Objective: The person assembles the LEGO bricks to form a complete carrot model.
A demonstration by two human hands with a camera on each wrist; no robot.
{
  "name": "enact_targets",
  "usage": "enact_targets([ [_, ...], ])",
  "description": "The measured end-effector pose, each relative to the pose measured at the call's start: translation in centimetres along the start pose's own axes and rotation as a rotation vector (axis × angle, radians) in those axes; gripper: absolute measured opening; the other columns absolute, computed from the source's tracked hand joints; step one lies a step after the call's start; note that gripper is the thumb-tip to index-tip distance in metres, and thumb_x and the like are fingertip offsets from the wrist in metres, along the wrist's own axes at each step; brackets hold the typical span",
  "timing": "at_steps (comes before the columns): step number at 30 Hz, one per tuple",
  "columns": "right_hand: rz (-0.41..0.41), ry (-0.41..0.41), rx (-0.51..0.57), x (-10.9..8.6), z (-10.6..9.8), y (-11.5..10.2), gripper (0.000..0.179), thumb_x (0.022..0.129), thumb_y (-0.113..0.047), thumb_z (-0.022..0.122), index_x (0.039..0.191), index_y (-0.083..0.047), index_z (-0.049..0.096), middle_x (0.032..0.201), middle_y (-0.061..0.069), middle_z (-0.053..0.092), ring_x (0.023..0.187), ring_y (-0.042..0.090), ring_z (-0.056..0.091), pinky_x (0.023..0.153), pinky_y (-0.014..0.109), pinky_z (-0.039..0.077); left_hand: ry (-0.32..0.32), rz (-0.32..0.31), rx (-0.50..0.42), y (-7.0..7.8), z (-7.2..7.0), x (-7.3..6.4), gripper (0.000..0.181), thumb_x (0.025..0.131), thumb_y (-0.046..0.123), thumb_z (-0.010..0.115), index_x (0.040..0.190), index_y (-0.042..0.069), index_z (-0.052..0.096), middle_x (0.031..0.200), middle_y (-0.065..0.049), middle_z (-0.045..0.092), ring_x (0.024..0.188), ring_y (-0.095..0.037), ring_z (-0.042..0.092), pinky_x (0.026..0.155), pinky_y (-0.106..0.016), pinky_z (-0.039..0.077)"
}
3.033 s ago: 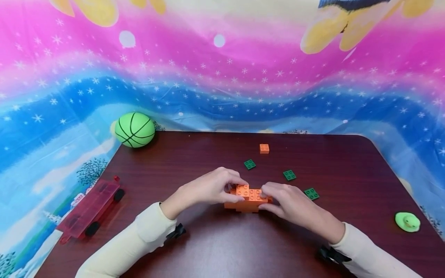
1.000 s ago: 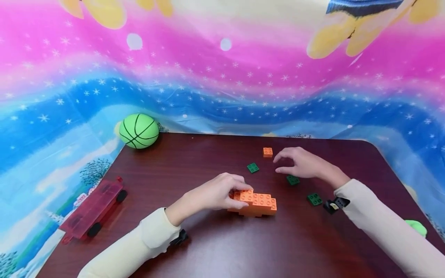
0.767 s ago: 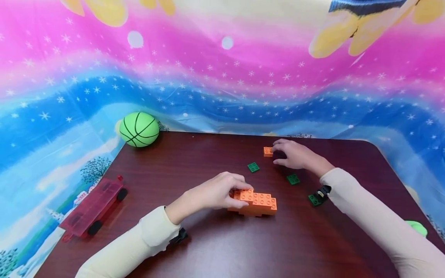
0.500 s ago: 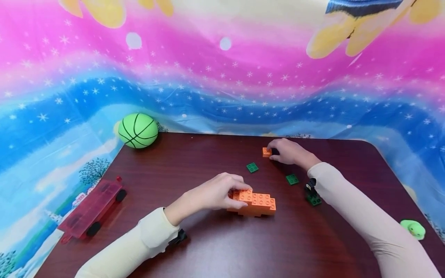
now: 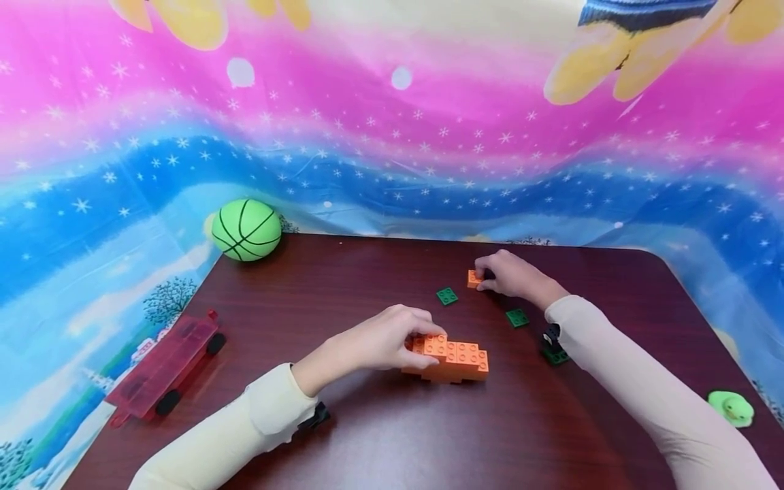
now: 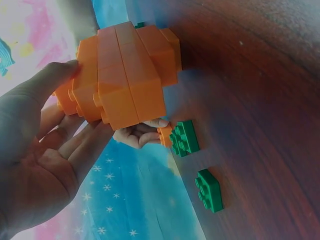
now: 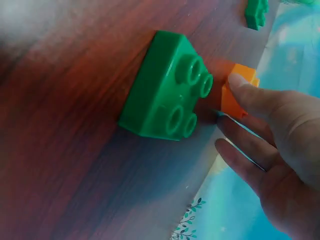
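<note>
At the middle of the table, my left hand grips the left end of a stepped stack of orange toy bricks. In the left wrist view the thumb lies on one side of the orange stack and fingers on the other. Farther back, my right hand pinches a small orange brick with studs on top. The right wrist view shows the thumb on the near face of this small brick. Flat green bricks lie nearby, the rightmost partly hidden by the right wrist camera.
A green ball sits at the back left corner. Along the left edge stands a translucent red toy car. A green duck toy lies at the right, beside the right sleeve. A printed cloth hangs behind the table.
My right hand has left the orange stack, reached back and taken hold of the small orange brick, which has shifted slightly nearer. My left hand stays on the stack.
</note>
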State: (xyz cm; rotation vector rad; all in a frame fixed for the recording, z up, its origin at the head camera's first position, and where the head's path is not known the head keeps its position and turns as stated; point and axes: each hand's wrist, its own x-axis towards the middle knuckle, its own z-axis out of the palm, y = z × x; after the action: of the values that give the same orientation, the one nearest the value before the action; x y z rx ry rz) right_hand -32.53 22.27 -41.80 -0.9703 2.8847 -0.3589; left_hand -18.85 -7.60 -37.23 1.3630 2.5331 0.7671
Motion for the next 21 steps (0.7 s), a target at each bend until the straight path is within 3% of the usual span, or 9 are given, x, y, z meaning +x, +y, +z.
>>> enact_targets([
  [6,-0.042,0.061,0.071,-2.0,-1.3,-1.6,0.013,0.089,-0.018,0.081,0.1,-0.014,0.074,0.092,-0.001,0.075,0.07,0.009,0.058,0.068,0.031,0.051,-0.011,-0.034,-0.021,-0.1,0.2,0.1,0.035,0.092,0.029,0.077,0.123,0.014,0.074,0.098,0.005,0.066,0.081,-0.012,0.056,0.07,-0.018,0.042],
  [12,-0.162,0.149,0.102,-4.8,-3.4,-4.6,0.025,0.089,-0.021,0.081,0.113,-0.014,0.079,0.11,0.004,0.079,0.095,0.018,0.075,0.082,0.039,0.062,-0.008,-0.038,-0.04,-0.5,0.4,0.2,0.034,0.091,0.029,0.077,0.121,0.014,0.075,0.099,0.005,0.067,0.082,-0.008,0.056,0.072,-0.018,0.045],
  [15,-0.2,0.181,0.104,-6.2,-4.3,-6.2,0.023,0.089,-0.021,0.082,0.111,-0.015,0.081,0.114,0.005,0.078,0.101,0.02,0.076,0.082,0.038,0.062,-0.004,-0.036,-0.037,-0.6,0.4,0.3,0.034,0.091,0.03,0.077,0.121,0.014,0.075,0.098,0.005,0.067,0.081,-0.008,0.057,0.071,-0.018,0.046],
  [21,-0.263,0.236,0.14,-8.7,-5.1,-9.2,0.016,0.084,-0.019,0.086,0.099,-0.018,0.082,0.112,0.002,0.078,0.094,0.013,0.075,0.074,0.027,0.061,-0.008,-0.042,-0.046,-0.6,0.5,0.3,0.034,0.091,0.03,0.077,0.12,0.014,0.075,0.097,0.005,0.067,0.081,-0.008,0.056,0.07,-0.018,0.046],
])
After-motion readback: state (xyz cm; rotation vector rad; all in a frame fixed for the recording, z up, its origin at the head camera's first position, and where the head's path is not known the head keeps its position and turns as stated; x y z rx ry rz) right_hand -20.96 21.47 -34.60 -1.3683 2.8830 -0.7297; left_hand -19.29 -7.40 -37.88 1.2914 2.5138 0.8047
